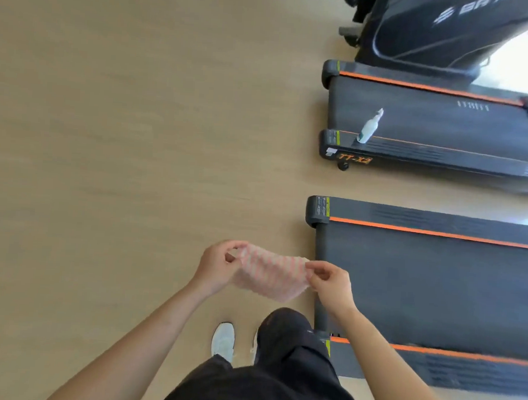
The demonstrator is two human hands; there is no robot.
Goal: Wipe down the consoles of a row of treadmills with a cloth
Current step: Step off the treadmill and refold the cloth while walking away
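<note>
Both hands, left (218,266), right (330,281), pinching soft pink-striped cloth (270,276) taut

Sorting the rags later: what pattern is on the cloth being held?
Pink-and-white checks on the cloth, shown in the head view.

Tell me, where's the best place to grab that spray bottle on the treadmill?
Probably around its slim body, coming from above on the open floor side. The spray bottle stands on the treadmill's side rail near the rear end, nozzle on top, with nothing beside it. Both hands are busy holding the cloth.
</note>
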